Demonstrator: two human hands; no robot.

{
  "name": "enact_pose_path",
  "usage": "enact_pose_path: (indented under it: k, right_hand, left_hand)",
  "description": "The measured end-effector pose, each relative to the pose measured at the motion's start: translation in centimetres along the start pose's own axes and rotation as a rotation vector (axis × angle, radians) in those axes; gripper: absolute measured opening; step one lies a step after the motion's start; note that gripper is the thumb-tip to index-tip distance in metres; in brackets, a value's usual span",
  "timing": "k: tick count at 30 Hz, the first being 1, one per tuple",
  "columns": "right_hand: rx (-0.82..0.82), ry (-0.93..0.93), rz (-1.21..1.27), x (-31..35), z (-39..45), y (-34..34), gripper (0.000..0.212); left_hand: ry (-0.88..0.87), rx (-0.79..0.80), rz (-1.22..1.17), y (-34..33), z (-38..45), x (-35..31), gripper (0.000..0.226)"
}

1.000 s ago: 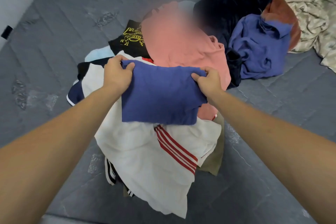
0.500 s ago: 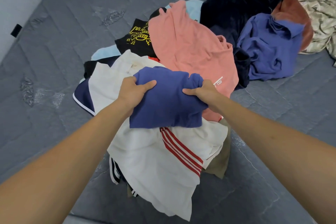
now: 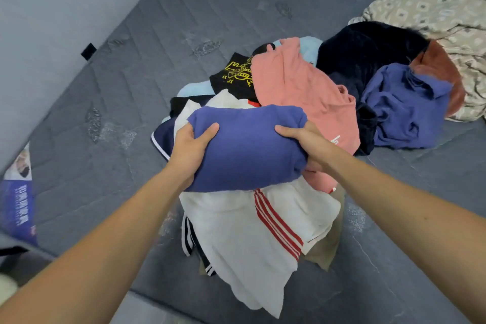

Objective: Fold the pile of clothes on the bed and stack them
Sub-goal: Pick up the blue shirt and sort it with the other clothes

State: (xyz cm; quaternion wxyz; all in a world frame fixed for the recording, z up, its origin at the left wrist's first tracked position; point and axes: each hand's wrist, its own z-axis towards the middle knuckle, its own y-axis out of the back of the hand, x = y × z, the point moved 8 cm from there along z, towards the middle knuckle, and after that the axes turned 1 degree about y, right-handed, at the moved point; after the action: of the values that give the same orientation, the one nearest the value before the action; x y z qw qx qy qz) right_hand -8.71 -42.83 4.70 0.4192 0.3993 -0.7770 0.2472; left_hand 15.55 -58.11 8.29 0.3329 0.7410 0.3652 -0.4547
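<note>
I hold one folded blue garment (image 3: 249, 150) between both hands, just above the pile; my left hand (image 3: 190, 146) wraps its left end, thumb on top, and my right hand (image 3: 306, 143) clamps the right end, fingers curled under; this piece looks folded but not yet set down; no stack shows on the grey mattress (image 3: 118, 92); the rest lies loose: a white shirt with red stripes (image 3: 257, 223), a pink top (image 3: 297, 87), a black printed tee (image 3: 236, 76), another blue garment (image 3: 405, 105); I judge the task barely begun.
</note>
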Motion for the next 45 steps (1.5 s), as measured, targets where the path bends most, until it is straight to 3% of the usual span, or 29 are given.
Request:
enact_pose_path:
  k: [6,11,15,21,25,31,36,42,45]
  right_hand:
    - [0.170,0.042,-0.051,2.9,-0.3,-10.9,0.041]
    - [0.266,0.035,-0.097,2.6,2.0,-23.6,0.042]
    - [0.296,0.009,-0.136,0.5,4.5,-36.0,0.033]
    - [0.322,0.004,-0.257,-3.0,8.3,-54.8,0.026]
    - [0.383,0.003,-0.333,-5.0,10.9,-65.1,0.026]
    - [0.500,0.025,-0.497,-6.8,15.6,-77.4,0.023]
    - [0.575,0.076,-0.685,-7.0,20.0,-83.7,0.016]
    - [0.393,0.099,-0.834,-9.6,23.6,-82.1,0.050]
    - [0.350,0.124,-0.903,-10.1,23.8,-80.2,0.049]
  left_hand:
    - [-0.005,-0.051,-0.153,10.0,-1.2,2.0,0.025]
    - [0.006,-0.109,-0.199,21.9,-0.4,5.3,0.026]
    - [-0.033,-0.273,-0.169,33.8,-0.4,8.9,0.017]
    - [0.012,-0.479,-0.078,50.7,0.0,15.7,0.021]
    - [0.046,-0.579,-0.088,58.8,0.3,19.8,0.004]
    - [0.101,-0.726,-0.248,65.0,1.1,25.8,0.026]
    - [0.168,-0.845,-0.406,67.1,3.4,30.1,0.034]
    - [0.421,-0.851,-0.523,65.9,3.0,35.6,0.053]
    - [0.439,-0.831,-0.477,64.5,2.0,36.0,0.058]
